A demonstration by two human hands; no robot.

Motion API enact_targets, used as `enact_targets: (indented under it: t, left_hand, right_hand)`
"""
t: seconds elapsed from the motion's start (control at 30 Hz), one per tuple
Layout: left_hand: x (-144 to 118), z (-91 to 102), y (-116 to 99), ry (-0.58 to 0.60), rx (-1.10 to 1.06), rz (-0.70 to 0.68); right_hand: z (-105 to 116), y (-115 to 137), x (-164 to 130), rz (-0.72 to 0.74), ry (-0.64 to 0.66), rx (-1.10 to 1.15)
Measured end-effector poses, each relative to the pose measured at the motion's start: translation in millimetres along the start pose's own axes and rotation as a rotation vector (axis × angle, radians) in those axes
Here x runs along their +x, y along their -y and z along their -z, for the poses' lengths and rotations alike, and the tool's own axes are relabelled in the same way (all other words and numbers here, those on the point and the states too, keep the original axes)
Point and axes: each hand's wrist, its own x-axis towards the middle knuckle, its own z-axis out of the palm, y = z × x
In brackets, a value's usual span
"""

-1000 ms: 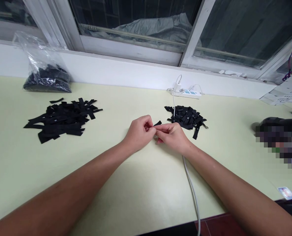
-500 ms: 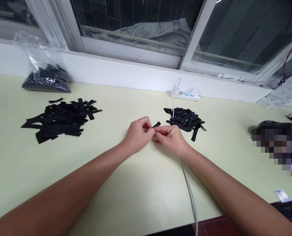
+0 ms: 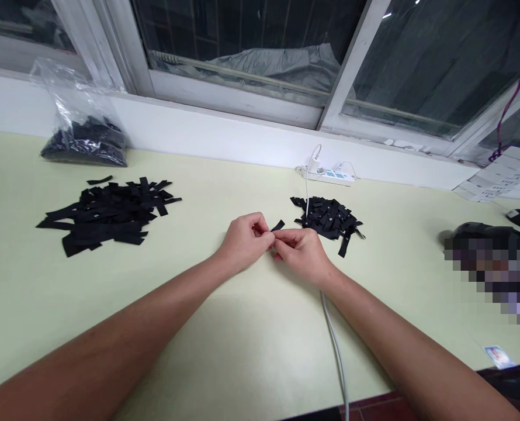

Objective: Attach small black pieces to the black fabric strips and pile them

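Pinches a short black strip (image 3: pixel 278 225) between thumb and fingertips of both left hand (image 3: pixel 245 238) and right hand (image 3: pixel 301 251), with fingertips meeting nose to nose over the middle of the pale green table (image 3: pixel 242 339). Cannot tell whether resting on the surface or just clear of it. Probably held two-handed and close in for fine control of so small a piece. Looks flat, matt and straight-sided at the free end, poking out beyond the fingertips and slanting away up and to the right; otherwise hidden by the fingers. Just beyond the right hand, a compact heap of black strips (image 3: pixel 330 216), showing tiny bright specks too small to identify. Farther off to the left, a broader, looser heap of longer-looking strips (image 3: pixel 106 216). Seemingly set one per side, to be handy for either hand. Behind the left heap, against the wall, a clear plastic bag (image 3: pixel 85 140) holding more black material. Behind the right heap, a white power strip (image 3: pixel 330 176), with a thin white cord (image 3: pixel 307 196) running down to the heap. Under the right forearm, a grey cable (image 3: pixel 336 351) dropping past the table edge.
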Motion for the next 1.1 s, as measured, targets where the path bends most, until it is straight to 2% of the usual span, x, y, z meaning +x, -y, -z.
enact_targets:
  t: [0.1,0.4,0.63,0.77,0.93,1.1]
  left_hand:
    - [1.0,0.7,-0.3,0.007,-0.034,0.013]
    - [4.3,3.3,3.2,-0.002,0.094,0.032]
    - [8.3,9.3,6.5,-0.063,0.217,-0.066]
    - [11.0,11.5,9.5,-0.051,0.243,-0.121]
    - [10.1,12.7,9.0,-0.029,0.209,-0.156]
    - [5.8,12.8,5.7,0.03,0.169,-0.13]
  right_hand:
    - [-0.9,-0.4,-0.5,-0.018,-0.014,0.024]
    - [3.2,-3.5,10.9,-0.153,-0.107,0.089]
    - [7.6,-1.5,11.0,-0.179,-0.108,0.158]
    - [8.0,-0.1,12.0,-0.171,-0.088,0.215]
    - [9.6,-1.7,15.7,-0.197,-0.167,0.269]
    - [12.5,0.3,17.2,-0.213,-0.227,0.319]
